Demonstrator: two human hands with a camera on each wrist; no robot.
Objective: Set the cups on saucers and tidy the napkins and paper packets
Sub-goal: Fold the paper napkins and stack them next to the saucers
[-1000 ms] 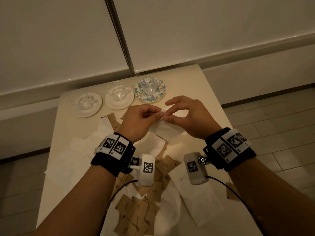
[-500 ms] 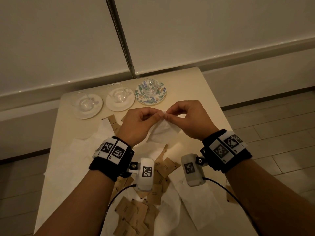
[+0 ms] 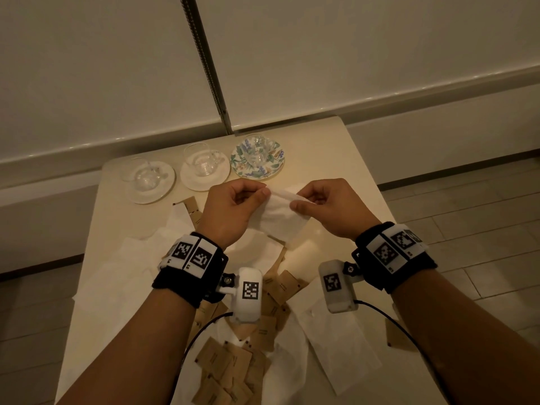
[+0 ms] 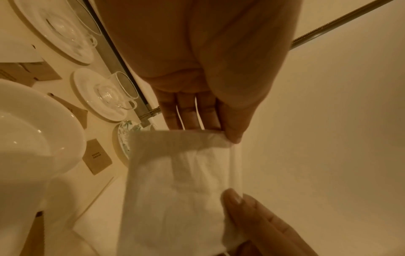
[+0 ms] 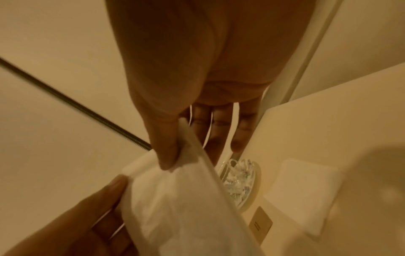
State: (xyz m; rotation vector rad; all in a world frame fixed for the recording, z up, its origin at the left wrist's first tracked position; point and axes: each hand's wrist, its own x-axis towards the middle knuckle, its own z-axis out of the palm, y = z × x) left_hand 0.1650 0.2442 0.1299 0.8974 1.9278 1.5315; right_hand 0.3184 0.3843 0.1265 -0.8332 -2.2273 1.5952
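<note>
Above the worktop, a white paper napkin hangs between both hands. The left hand and right hand each pinch an end of its upper edge, which runs left to right and sags slightly; the rest droops toward the person. Behind it, three glass cups stand on saucers.

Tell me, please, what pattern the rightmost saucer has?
The rightmost saucer has a floral pattern, clearest in the head view.

three cups, three saucers
</note>
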